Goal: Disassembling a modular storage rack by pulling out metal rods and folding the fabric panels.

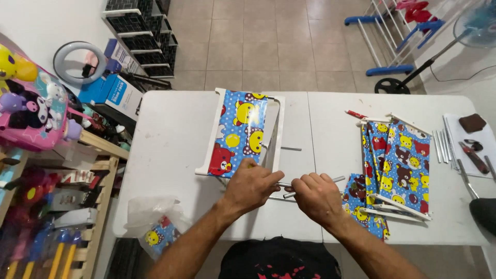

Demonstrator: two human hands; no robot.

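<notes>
The left hand [251,187] and right hand [317,198] are both closed on thin grey metal rods [338,179], held side by side in front of the body, prob. so the ends line up. Just past the left hand sits a white plastic shelf frame w/ blue cartoon-bear cloth [240,132]. More blue bear-cloth panels [395,168] lie right of the right hand on the white table [170,155].

A white folding table [170,155] stands on a beige tiled floor [268,41]. To the left, a wooden rack [98,170] holds toys below a white wall [46,26]. A drying rack [392,31] and a fan [475,20] stand behind.
</notes>
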